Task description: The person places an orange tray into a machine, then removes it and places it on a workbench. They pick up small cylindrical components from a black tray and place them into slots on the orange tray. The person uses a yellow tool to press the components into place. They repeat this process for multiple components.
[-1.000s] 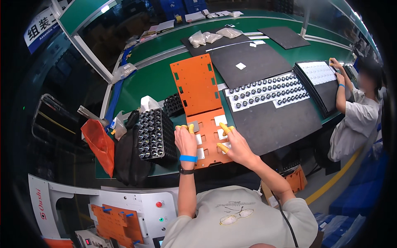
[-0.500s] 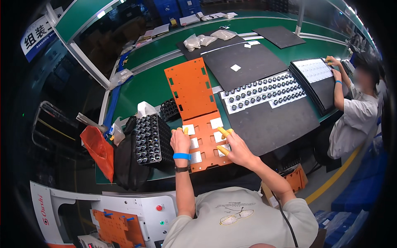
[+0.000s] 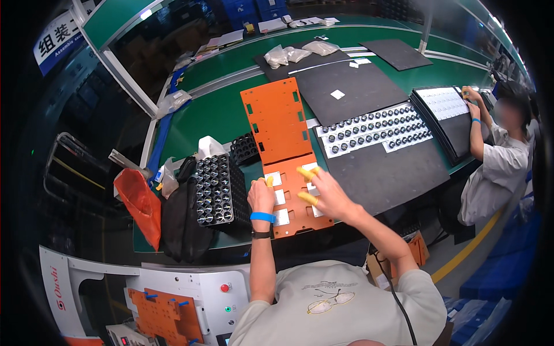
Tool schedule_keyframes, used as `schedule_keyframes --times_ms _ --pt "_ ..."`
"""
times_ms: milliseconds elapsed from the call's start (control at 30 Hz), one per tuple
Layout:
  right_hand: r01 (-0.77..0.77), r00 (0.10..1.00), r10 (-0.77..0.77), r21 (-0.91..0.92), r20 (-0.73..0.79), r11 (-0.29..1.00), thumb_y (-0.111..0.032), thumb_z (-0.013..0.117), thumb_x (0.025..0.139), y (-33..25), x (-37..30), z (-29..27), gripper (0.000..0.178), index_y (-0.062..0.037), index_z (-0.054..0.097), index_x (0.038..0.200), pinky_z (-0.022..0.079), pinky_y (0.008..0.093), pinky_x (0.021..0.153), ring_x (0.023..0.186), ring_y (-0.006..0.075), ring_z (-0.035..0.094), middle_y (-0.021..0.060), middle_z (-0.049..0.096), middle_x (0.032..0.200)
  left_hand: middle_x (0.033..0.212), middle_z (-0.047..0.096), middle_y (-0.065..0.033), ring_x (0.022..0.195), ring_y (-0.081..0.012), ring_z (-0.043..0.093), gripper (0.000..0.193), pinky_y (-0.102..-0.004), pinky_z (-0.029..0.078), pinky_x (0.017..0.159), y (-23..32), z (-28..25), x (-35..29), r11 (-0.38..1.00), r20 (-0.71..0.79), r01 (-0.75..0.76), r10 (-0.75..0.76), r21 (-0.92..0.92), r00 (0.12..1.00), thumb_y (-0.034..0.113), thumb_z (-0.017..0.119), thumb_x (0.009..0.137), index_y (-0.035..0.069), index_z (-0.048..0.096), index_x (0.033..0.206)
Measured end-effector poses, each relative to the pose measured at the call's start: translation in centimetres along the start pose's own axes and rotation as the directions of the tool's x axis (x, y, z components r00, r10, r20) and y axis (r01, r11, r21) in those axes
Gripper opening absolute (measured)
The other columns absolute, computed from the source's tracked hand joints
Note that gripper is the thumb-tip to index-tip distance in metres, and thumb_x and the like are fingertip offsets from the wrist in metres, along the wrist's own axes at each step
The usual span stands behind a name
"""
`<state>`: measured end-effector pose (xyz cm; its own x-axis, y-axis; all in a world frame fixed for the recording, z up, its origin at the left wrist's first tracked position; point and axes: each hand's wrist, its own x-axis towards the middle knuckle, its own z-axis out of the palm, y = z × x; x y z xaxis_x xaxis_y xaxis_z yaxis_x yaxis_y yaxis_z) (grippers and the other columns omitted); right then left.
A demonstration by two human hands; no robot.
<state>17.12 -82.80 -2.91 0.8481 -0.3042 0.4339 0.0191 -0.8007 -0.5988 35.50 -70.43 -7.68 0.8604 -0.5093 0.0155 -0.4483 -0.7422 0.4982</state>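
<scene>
An orange hinged fixture (image 3: pixel 295 213) lies unfolded before me, its holed lid (image 3: pixel 277 118) laid back on the far side. Small white square plates sit in two columns on its near half, such as the near left plate (image 3: pixel 281 217). My left hand (image 3: pixel 261 197) is at the left column, yellow-tipped fingers curled against the far left plate (image 3: pixel 274 178); anything pinched there is hidden. Over the right column, my right hand (image 3: pixel 333 195) holds its yellow-covered fingers apart, reaching toward the fixture's middle. It partly covers the right plates, and nothing shows in its grasp.
Left of the fixture stands a black rack of round dark parts (image 3: pixel 214 190), near a black bag (image 3: pixel 186 222) and an orange-red bag (image 3: pixel 138 202). White strips with black round parts (image 3: pixel 369 130) lie on a dark mat (image 3: pixel 381 179). A co-worker (image 3: pixel 499 153) handles a white sheet at right.
My right hand has shifted left, its fingers moving off the right plates toward the fixture's middle. My left hand stays by the far left plate. The whole view has shifted slightly.
</scene>
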Motion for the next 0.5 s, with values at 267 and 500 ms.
schedule_keyframes --times_ms 267,500 --pt "0.009 0.936 -0.141 -0.378 -0.322 0.926 -0.027 0.07 0.092 3.7 11.5 -0.1 0.076 0.008 0.033 0.148 0.043 0.0464 0.103 0.123 0.0439 0.05 0.0307 0.046 0.138 0.1 0.067 -0.0238 0.095 -0.0443 0.066 0.027 -0.0536 0.053 0.08 -1.0 1.1 -0.2 1.0 -0.093 -0.019 0.018 -0.011 0.996 0.026 0.056 0.098 0.001 0.066 0.099" --pt "-0.342 0.899 0.396 0.266 -0.187 0.901 -0.03 0.072 0.091 6.4 15.7 0.0 0.092 0.007 0.016 0.154 0.04 0.0465 0.109 0.132 0.0459 0.045 0.0363 0.038 0.146 0.103 0.068 -0.0244 0.097 -0.0447 0.066 0.027 -0.0537 0.052 0.083 -0.4 1.0 -0.4 0.998 -0.065 0.021 -0.024 -0.052 0.998 0.024 0.057 0.096 -0.001 0.068 0.1"
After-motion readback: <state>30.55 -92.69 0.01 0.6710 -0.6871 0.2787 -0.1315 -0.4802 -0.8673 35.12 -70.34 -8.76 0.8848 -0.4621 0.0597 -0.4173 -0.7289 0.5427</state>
